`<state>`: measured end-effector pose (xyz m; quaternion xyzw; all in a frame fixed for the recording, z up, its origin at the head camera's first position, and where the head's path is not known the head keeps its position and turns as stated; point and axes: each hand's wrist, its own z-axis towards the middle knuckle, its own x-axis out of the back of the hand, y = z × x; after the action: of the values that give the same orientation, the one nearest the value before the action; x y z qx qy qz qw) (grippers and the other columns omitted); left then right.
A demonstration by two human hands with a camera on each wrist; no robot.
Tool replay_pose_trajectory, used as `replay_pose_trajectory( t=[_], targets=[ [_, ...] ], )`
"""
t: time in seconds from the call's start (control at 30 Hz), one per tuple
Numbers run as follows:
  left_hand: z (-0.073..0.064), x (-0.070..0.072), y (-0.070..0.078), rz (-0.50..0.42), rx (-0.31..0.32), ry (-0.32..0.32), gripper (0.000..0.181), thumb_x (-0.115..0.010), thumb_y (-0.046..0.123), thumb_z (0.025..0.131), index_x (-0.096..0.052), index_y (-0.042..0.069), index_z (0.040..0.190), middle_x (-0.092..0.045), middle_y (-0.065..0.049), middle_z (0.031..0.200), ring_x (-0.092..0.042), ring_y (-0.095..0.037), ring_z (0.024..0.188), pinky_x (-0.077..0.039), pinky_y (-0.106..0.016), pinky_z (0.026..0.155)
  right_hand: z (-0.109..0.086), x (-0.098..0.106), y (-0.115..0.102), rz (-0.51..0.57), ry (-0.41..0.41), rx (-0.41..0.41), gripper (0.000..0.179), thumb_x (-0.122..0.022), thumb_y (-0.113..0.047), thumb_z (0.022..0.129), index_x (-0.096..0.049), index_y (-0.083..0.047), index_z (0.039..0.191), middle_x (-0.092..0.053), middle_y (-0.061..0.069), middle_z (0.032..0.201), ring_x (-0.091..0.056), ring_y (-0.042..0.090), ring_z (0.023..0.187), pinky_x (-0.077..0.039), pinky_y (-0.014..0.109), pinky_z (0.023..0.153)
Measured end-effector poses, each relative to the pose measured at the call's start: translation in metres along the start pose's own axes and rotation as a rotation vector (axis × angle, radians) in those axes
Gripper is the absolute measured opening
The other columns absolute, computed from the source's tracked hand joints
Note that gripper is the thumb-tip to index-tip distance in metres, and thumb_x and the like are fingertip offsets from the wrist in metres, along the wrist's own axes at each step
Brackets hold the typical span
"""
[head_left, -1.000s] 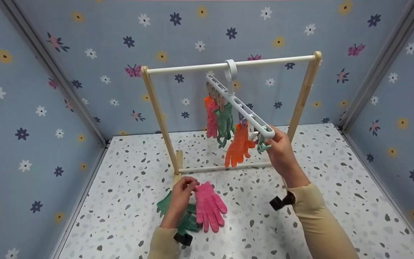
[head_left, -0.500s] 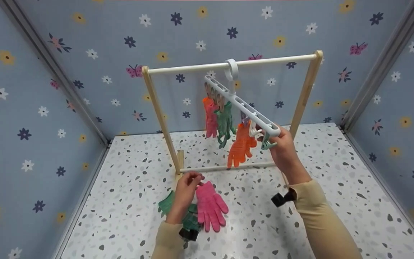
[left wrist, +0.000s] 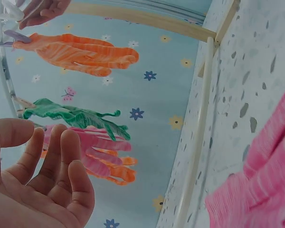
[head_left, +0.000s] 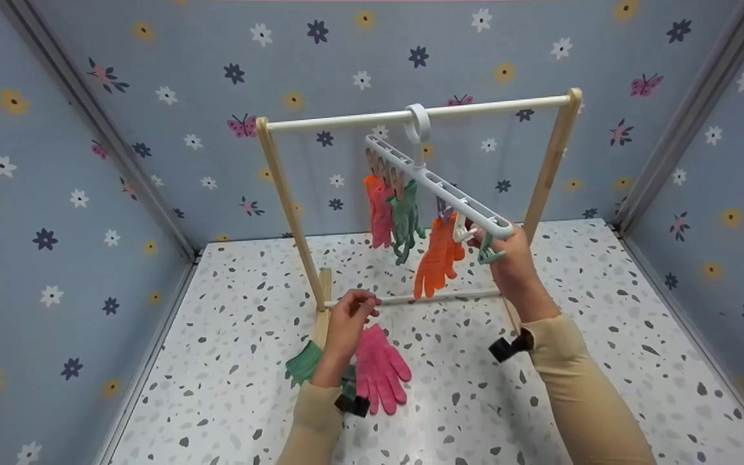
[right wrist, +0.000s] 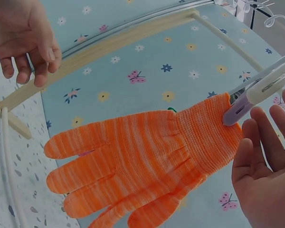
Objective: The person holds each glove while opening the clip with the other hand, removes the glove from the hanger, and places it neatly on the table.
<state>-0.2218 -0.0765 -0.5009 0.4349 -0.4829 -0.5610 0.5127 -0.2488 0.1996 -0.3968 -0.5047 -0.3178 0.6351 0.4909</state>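
A white clip hanger (head_left: 459, 200) hangs by its loop from a rod, its near end pointing toward me. My right hand (head_left: 513, 261) is at that end, with loosely bent fingers (right wrist: 259, 142) right at the white clip (right wrist: 270, 83) and purple clip (right wrist: 237, 109); whether it pinches the white clip I cannot tell. The purple clip holds an orange glove (right wrist: 137, 152) by its cuff. My left hand (left wrist: 47, 175), fingers loosely curled and holding nothing, is raised above a pink glove (head_left: 382, 371). Beside that lies a green glove (head_left: 303, 361), partly hidden by my left forearm.
A wooden rack (head_left: 556, 155) carries the hanger on its white rod (head_left: 340, 121). Orange, pink (head_left: 380, 216) and green (head_left: 404, 223) gloves hang from the far clips. A green clip (head_left: 488, 252) hangs at the near end. Flower-patterned walls enclose the speckled surface (head_left: 230, 361).
My left hand has risen away from the pink glove on the surface, toward the hanger. The hanger's near end has swung slightly right along with my right hand.
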Motion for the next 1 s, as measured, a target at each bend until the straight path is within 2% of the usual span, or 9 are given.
replay_pose_trajectory(
  t=[0.13, 0.23, 0.4, 0.47, 0.63, 0.83, 1.0],
  targets=[
    [0.009, -0.004, -0.011, 0.006, -0.013, 0.009, 0.018, -0.057, 0.010, 0.101, -0.061, -0.005, 0.111, -0.067, -0.017, 0.104, -0.064, -0.031, 0.090, -0.048, -0.034, 0.077, 0.005, 0.000, 0.001, -0.023, 0.003, 0.006, 0.016, -0.065, 0.006, 0.089, -0.070, 0.001, 0.103, -0.066, 0.010, 0.095, -0.060, 0.017, 0.086, -0.051, 0.031, 0.080],
    [0.009, -0.009, -0.001, -0.012, -0.039, 0.002, 0.020, -0.057, 0.006, 0.101, -0.059, -0.010, 0.112, -0.066, -0.021, 0.104, -0.063, -0.035, 0.090, -0.047, -0.032, 0.076, 0.009, 0.002, 0.003, -0.031, 0.010, -0.001, 0.014, -0.069, 0.005, 0.087, -0.072, 0.000, 0.101, -0.066, 0.010, 0.094, -0.059, 0.017, 0.088, -0.050, 0.033, 0.083],
    [0.005, -0.017, 0.024, -0.038, -0.049, -0.015, 0.017, -0.055, 0.003, 0.100, -0.058, -0.010, 0.111, -0.065, -0.023, 0.106, -0.061, -0.043, 0.094, -0.047, -0.030, 0.077, 0.012, 0.005, 0.003, -0.117, -0.017, 0.002, 0.025, -0.075, -0.005, 0.088, -0.071, -0.003, 0.112, -0.068, 0.008, 0.104, -0.059, 0.024, 0.102, -0.047, 0.037, 0.092],
    [0.006, -0.019, 0.026, -0.049, -0.040, -0.017, 0.018, -0.055, 0.003, 0.100, -0.058, -0.010, 0.111, -0.064, -0.025, 0.107, -0.060, -0.046, 0.097, -0.047, -0.033, 0.079, 0.013, 0.006, 0.003, -0.127, -0.046, 0.020, 0.025, -0.075, -0.007, 0.088, -0.070, -0.004, 0.113, -0.068, 0.008, 0.105, -0.059, 0.026, 0.104, -0.047, 0.039, 0.093],
    [0.009, -0.024, 0.030, -0.056, -0.050, -0.032, 0.019, -0.056, 0.003, 0.100, -0.058, -0.011, 0.112, -0.064, -0.025, 0.107, -0.059, -0.046, 0.097, -0.047, -0.035, 0.080, 0.015, 0.005, 0.002, -0.086, -0.094, 0.047, 0.017, -0.076, -0.004, 0.087, -0.071, -0.004, 0.104, -0.066, 0.008, 0.096, -0.056, 0.021, 0.093, -0.046, 0.037, 0.087],
    [0.014, -0.027, 0.035, -0.048, -0.086, -0.045, 0.019, -0.057, 0.003, 0.100, -0.059, -0.011, 0.112, -0.066, -0.020, 0.106, -0.060, -0.044, 0.097, -0.048, -0.029, 0.079, 0.018, 0.004, 0.003, -0.123, -0.086, 0.039, 0.014, -0.075, -0.006, 0.088, -0.070, -0.006, 0.101, -0.064, 0.008, 0.093, -0.055, 0.019, 0.090, -0.045, 0.037, 0.085],
    [0.017, -0.031, 0.037, -0.040, -0.114, -0.066, 0.019, -0.058, 0.002, 0.098, -0.059, -0.011, 0.111, -0.066, -0.019, 0.106, -0.061, -0.039, 0.096, -0.049, -0.030, 0.080, 0.021, 0.002, 0.004, -0.183, -0.082, 0.047, 0.016, -0.071, -0.003, 0.089, -0.071, -0.009, 0.104, -0.066, 0.005, 0.095, -0.055, 0.018, 0.093, -0.044, 0.036, 0.087]
  ],
)
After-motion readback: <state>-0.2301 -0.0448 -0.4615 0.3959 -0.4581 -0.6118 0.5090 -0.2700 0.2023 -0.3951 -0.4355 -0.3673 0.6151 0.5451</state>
